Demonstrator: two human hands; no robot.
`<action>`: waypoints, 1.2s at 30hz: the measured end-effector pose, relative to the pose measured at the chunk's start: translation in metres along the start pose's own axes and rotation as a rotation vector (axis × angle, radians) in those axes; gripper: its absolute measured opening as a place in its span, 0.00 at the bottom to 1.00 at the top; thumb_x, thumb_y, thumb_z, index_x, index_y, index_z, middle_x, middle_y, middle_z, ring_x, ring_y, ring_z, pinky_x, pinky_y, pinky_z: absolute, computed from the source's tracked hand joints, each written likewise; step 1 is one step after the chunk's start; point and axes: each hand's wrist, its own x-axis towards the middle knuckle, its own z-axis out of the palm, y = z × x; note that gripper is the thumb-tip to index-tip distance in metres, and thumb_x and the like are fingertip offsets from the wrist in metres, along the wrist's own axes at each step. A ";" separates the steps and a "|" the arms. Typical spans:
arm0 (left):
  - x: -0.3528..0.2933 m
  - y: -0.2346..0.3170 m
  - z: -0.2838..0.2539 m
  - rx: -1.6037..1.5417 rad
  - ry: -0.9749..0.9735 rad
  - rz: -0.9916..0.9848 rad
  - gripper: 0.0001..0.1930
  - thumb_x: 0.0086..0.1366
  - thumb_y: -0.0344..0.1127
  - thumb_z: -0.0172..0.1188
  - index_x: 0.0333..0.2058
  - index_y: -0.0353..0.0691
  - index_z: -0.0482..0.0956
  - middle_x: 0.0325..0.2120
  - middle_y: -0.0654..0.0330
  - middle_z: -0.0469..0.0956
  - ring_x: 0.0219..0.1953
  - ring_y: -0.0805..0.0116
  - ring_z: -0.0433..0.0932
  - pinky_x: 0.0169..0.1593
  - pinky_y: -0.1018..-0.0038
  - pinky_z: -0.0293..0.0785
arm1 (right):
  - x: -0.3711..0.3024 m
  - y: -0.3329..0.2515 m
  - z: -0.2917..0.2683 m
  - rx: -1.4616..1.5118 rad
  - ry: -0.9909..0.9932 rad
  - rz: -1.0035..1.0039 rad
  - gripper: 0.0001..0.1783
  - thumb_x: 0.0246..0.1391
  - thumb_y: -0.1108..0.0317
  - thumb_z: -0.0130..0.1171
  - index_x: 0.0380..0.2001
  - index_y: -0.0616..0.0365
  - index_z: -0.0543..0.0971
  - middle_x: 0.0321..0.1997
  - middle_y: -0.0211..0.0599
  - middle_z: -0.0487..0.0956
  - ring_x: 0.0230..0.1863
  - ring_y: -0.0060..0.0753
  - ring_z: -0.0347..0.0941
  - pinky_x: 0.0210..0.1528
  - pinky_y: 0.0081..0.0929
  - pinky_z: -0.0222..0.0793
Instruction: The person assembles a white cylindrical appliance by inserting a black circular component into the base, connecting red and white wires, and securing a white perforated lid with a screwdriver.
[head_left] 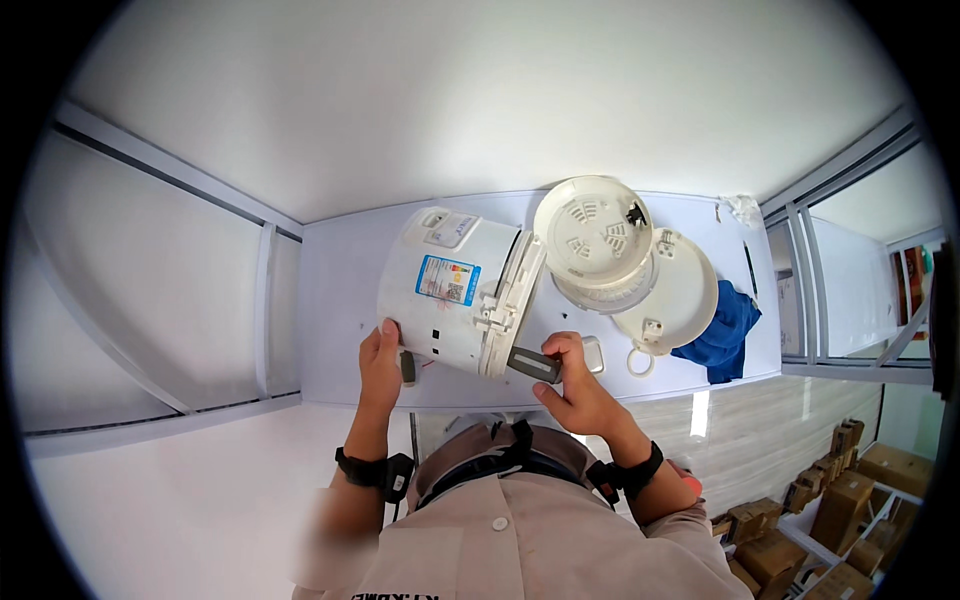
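Note:
A white, bucket-shaped appliance body [408, 265], which looks like a rice cooker housing, lies on its side on the table. It carries a blue-edged label, and its hinged rim faces right. My left hand [379, 368] grips its lower left edge, some fingers hidden behind it. Beside that hand is a small dark grey piece [407, 366]. At the rim's near end, my right hand [583, 392] is closed on a dark grey handle [534, 364], its end between thumb and fingers. Whether the handle is attached to the housing I cannot tell.
Right of the housing, a round cream vented cover [600, 215] overlaps other round parts, including a flat lid [690, 295]. A white ring [641, 364], a small pale part [594, 354] and blue cloth [728, 335] lie nearby. Cardboard boxes [842, 508] stand beyond the table, lower right.

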 end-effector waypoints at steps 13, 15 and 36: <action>0.006 0.000 0.011 0.027 0.064 0.049 0.27 0.79 0.54 0.58 0.52 0.28 0.80 0.44 0.58 0.83 0.47 0.74 0.76 0.54 0.73 0.71 | 0.014 -0.018 -0.001 0.036 0.025 0.334 0.14 0.77 0.62 0.50 0.52 0.60 0.78 0.30 0.48 0.81 0.30 0.52 0.80 0.36 0.43 0.73; 0.008 -0.002 0.014 0.011 0.083 0.045 0.27 0.79 0.53 0.59 0.52 0.27 0.80 0.45 0.58 0.84 0.47 0.73 0.77 0.54 0.73 0.72 | 0.018 -0.020 0.001 0.083 0.051 0.363 0.15 0.78 0.60 0.48 0.51 0.60 0.78 0.28 0.49 0.80 0.28 0.52 0.80 0.35 0.43 0.74; 0.029 -0.028 0.019 -0.166 0.173 0.071 0.27 0.79 0.52 0.57 0.51 0.25 0.79 0.48 0.53 0.84 0.50 0.70 0.80 0.56 0.71 0.75 | 0.018 -0.015 0.001 0.341 -0.139 0.362 0.26 0.66 0.75 0.62 0.64 0.57 0.67 0.52 0.37 0.69 0.49 0.31 0.70 0.45 0.32 0.72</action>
